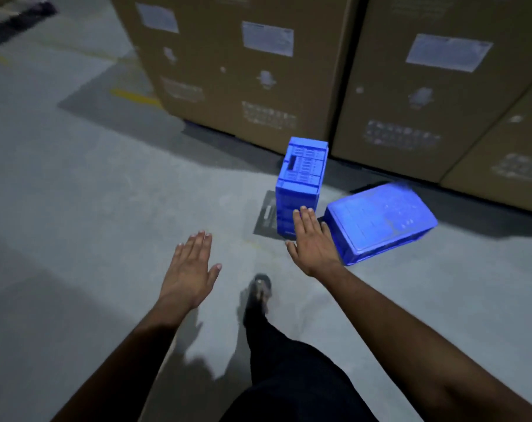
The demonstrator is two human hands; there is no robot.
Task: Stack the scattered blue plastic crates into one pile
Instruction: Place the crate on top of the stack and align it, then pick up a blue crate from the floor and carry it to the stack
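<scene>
A: What stands biggest in front of you?

B: Two tall cardboard boxes [246, 65] and [435, 86], side by side, each with white labels, on a grey concrete floor [75, 178]. A yellow floor line [133, 97] runs off behind the left box.

A: And your crates?

B: You have a stack of blue crates [299, 181] standing upright just in front of the gap between the boxes. To its right, close beside it, an overturned blue crate [380, 220] lies bottom up and tilted on the floor. It is blurred, so you cannot read its details.

A: Your leg?

B: Your dark trouser leg [286, 360] steps forward between your arms, foot [260, 287] on the floor.

A: Your hands?

B: Your left hand [191, 269] is spread flat, fingers straight, holding nothing, over bare floor. Your right hand [311, 239] is likewise flat and empty, reaching toward the foot of the stack; whether its fingertips touch the crates you cannot tell.
</scene>
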